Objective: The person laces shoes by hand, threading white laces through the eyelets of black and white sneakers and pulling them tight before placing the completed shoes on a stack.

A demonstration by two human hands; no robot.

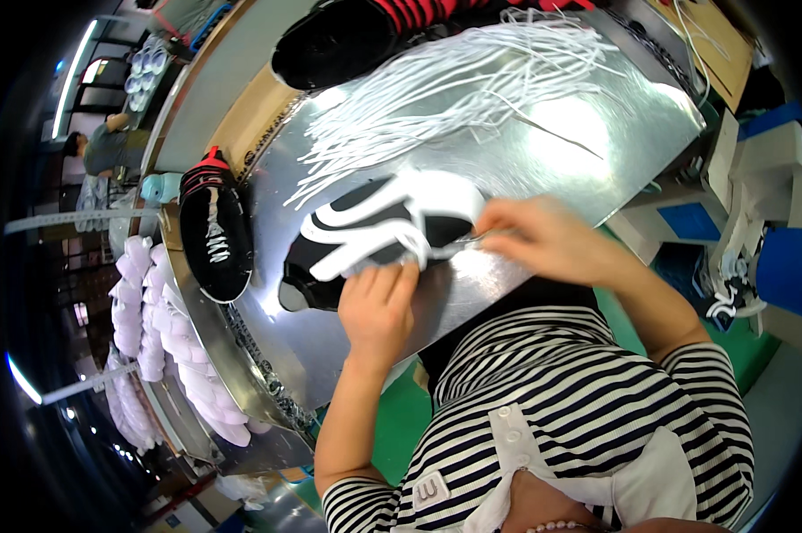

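Observation:
A black shoe upper with broad white strips (pixel 339 233) lies on the metal tabletop in front of me. My left hand (pixel 379 306) is closed on its near edge, fingertips beside a white lace (pixel 408 236) that loops over the opening. To the right, my right hand (pixel 538 235) is smeared by motion, with thumb and forefinger pinched together. A thin, greyish strand (pixel 461 245) runs from the upper to those fingers; its kind is too blurred to tell.
Beyond the upper, a bundle of loose white laces (pixel 454 98) covers the metal tabletop (pixel 307 355). Black-and-red shoes stand at the left (pixel 214 231) and far edge (pixel 339 44). White shoe parts (pixel 174 338) hang in rows farther left. A person (pixel 112 147) is in the background.

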